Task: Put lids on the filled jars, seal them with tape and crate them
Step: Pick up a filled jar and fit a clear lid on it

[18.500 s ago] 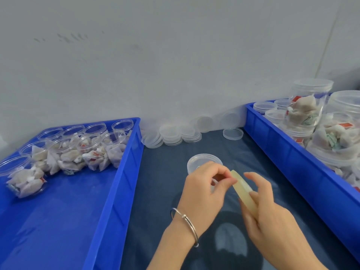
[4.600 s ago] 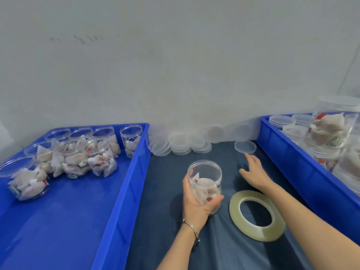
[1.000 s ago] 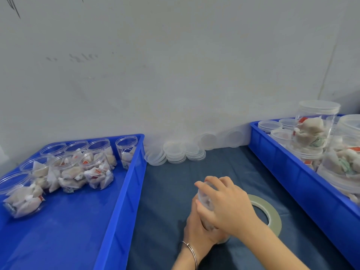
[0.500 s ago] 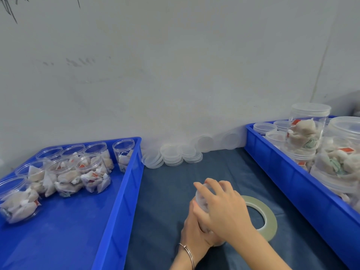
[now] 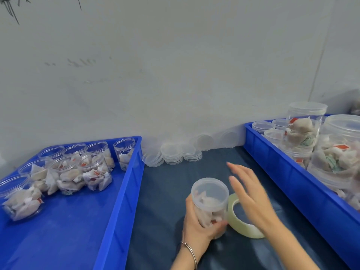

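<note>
A person's left hand (image 5: pixel 196 221), a thin metal bangle (image 5: pixel 190 250) on its wrist, grips a clear jar (image 5: pixel 210 203) from its left side, fingers curled round the lower wall. The jar stands upright on a dark blue cloth (image 5: pixel 167 191), filled with pale wrapped sachets, and a clear lid (image 5: pixel 210 189) sits on top. The right hand (image 5: pixel 251 195) hovers just right of the lid, blurred, fingers straight and slightly apart, holding nothing. One roll of pale tape (image 5: pixel 243 229) lies flat beneath that hand, touching the jar's right side. Beyond the fingertips, loose clear lids (image 5: pixel 175 154) lie in several small stacks and lean against the grey wall (image 5: pixel 175 75); their count is unclear. Left of the left hand, a blue crate (image 5: pixel 124 191) holds about nine open filled jars (image 5: pixel 93 172). Right of the right hand, a second blue crate (image 5: pixel 288 172) holds lidded jars (image 5: pixel 305 125) stacked in layers, too crowded to count.
</note>
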The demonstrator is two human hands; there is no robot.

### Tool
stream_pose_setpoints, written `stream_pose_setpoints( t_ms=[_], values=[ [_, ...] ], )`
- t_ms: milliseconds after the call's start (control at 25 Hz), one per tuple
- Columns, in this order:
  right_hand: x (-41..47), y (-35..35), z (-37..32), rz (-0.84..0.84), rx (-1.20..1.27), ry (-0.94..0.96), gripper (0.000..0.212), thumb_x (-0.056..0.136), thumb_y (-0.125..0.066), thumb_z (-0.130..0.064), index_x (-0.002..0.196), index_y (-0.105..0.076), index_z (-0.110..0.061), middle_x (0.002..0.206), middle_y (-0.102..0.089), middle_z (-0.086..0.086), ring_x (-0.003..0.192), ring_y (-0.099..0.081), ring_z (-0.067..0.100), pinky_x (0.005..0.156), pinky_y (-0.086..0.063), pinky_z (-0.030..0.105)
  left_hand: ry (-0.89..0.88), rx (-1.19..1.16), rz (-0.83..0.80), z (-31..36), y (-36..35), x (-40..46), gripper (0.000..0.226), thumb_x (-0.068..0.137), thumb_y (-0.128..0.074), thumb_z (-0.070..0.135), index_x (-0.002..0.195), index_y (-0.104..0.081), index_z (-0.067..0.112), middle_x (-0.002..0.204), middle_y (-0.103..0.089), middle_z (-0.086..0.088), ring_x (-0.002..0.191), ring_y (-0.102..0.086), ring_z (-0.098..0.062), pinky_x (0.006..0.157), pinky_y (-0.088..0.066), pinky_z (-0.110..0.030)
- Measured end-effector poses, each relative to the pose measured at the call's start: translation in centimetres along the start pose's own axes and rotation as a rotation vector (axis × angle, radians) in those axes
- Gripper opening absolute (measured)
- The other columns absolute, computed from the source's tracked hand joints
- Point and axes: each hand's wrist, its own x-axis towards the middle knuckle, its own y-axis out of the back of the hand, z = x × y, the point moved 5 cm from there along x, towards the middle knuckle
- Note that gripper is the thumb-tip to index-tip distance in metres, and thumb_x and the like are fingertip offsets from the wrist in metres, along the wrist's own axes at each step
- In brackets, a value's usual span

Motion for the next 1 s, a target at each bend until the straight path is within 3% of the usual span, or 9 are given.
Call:
stream_pose_setpoints(
  t_ms=[120,240,320,360,400,480,560,720,1000],
  values=[
    [-3.6,1.9,4.7,-0.261,-0.589,-0.141,0.045,0.09,-0.048,-0.056,0.132,-0.048,-0.038,0.131,-0.039,-0.024,0.134,-0.031,-0.001,0.11,-0.023,0.026,-0.026,-0.02,-0.01,1.3,0.5,-0.6,0.111,0.049,-0.077,0.049,0.142,-0.016,0.034,0.15,-0.026,0.006,0.136,-0.034,-0.005,0.112,-0.033,-0.03],
    [-6.8,1.9,7.5,-0.498,-0.991,-0.064,0.042,0.092,-0.034,-0.063,0.127,-0.044,-0.041,0.131,-0.036,-0.028,0.139,-0.014,-0.007,0.116,0.008,0.036,-0.212,-0.074,0.318,4.4,2.4,-1.1,0.061,0.08,-0.072,0.035,0.13,-0.037,0.034,0.141,-0.04,0.018,0.13,-0.043,-0.003,0.109,-0.035,-0.033],
    [-7.1,1.8,6.3,-0.461,-0.889,-0.087,0.029,0.095,-0.033,-0.058,0.113,-0.047,-0.039,0.12,-0.047,-0.026,0.13,-0.031,-0.009,0.12,-0.004,0.033,-0.391,-0.035,0.482,7.2,3.1,-1.8,0.03,0.089,-0.062,0.022,0.116,-0.05,0.032,0.12,-0.055,0.017,0.114,-0.055,-0.008,0.095,-0.046,-0.03],
    [-6.7,2.4,5.1,-0.341,-0.71,-0.13,0.023,0.095,-0.038,-0.055,0.101,-0.049,-0.035,0.106,-0.056,-0.023,0.111,-0.048,-0.009,0.112,-0.027,0.027,-0.457,-0.003,0.457,8.5,2.7,-2.0,0.025,0.088,-0.059,0.024,0.111,-0.053,0.03,0.113,-0.057,0.017,0.108,-0.057,-0.011,0.089,-0.048,-0.028],
    [-6.2,2.8,4.3,-0.227,-0.461,-0.247,0.025,0.095,-0.045,-0.05,0.091,-0.051,-0.025,0.085,-0.063,-0.015,0.081,-0.057,-0.002,0.087,-0.044,0.023,-0.489,0.033,0.377,9.7,2.0,-2.1,0.023,0.087,-0.056,0.027,0.11,-0.055,0.028,0.11,-0.058,0.015,0.106,-0.058,-0.011,0.086,-0.048,-0.025],
    [-6.4,3.4,2.4,-0.036,0.087,-0.43,0.038,0.092,-0.058,-0.033,0.079,-0.045,0.0,0.05,-0.048,0.001,0.043,-0.043,0.015,0.049,-0.038,0.027,-0.423,0.109,0.119,11.2,-0.1,-1.9,0.028,0.093,-0.054,0.035,0.12,-0.053,0.027,0.118,-0.057,0.017,0.113,-0.054,-0.006,0.092,-0.044,-0.02],
    [-7.2,4.1,0.5,0.079,0.302,-0.432,0.036,0.09,-0.059,-0.019,0.076,-0.04,0.008,0.047,-0.037,0.006,0.037,-0.033,0.015,0.041,-0.031,0.022,-0.263,0.171,-0.163,11.3,-2.3,-1.9,0.051,0.093,-0.044,0.052,0.139,-0.038,0.029,0.14,-0.043,0.02,0.13,-0.035,0.009,0.109,-0.031,-0.017],
    [-8.3,4.1,-3.5,0.022,0.209,-0.207,0.019,0.084,-0.061,0.001,0.073,-0.047,-0.001,0.051,-0.048,0.004,0.041,-0.035,0.011,0.044,-0.029,0.017,-0.192,0.25,-0.398,11.5,-4.0,-2.4,0.074,0.085,-0.032,0.061,0.15,-0.019,0.028,0.153,-0.023,0.023,0.133,-0.017,0.019,0.109,-0.014,-0.004],
    [-8.7,3.8,-4.8,0.067,0.035,-0.144,0.023,0.074,-0.075,-0.004,0.072,-0.052,-0.008,0.062,-0.058,0.008,0.04,-0.044,0.004,0.045,-0.032,0.013,-0.476,0.36,-0.188,12.7,-3.6,-3.9,0.067,0.09,-0.027,0.057,0.143,-0.039,0.018,0.144,-0.035,0.018,0.128,-0.02,0.024,0.105,-0.018,-0.001]
  ],
)
